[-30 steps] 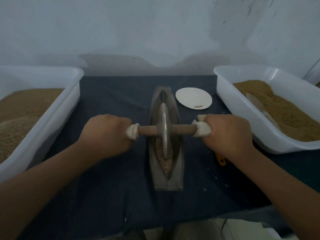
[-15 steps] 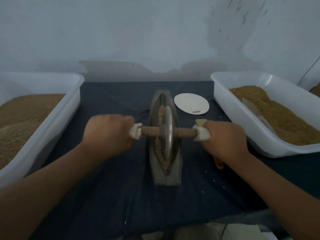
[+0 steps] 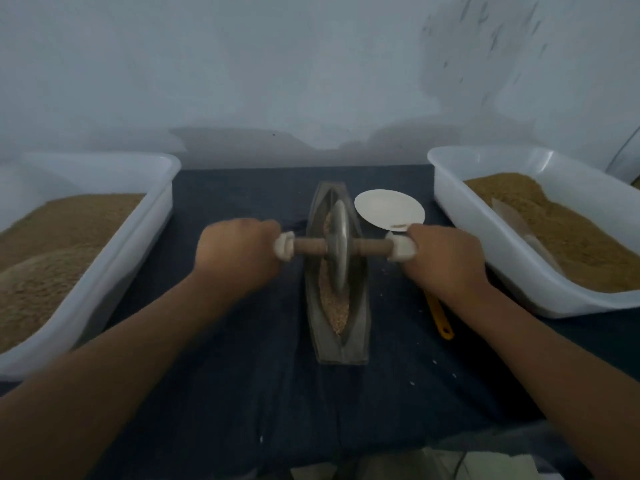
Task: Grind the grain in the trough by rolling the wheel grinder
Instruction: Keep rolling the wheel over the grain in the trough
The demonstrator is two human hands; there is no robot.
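A boat-shaped metal trough (image 3: 358,327) lies lengthwise on the dark cloth in the middle. Brown grain (image 3: 335,308) fills its groove. The metal wheel grinder (image 3: 338,245) stands upright in the groove at about the trough's middle, on a wooden axle with white-wrapped ends. My left hand (image 3: 239,252) grips the left end of the axle. My right hand (image 3: 445,258) grips the right end.
A large white tub (image 3: 138,216) of brown grain stands at the left, another white tub (image 3: 460,209) at the right. A small white plate (image 3: 388,207) lies beyond the right hand. A yellow handle (image 3: 440,318) lies under my right forearm. A wall closes the back.
The wheel has rolled away from me along the trough, from the near part toward the middle, with both hands still on the axle. More grain shows at the near end.
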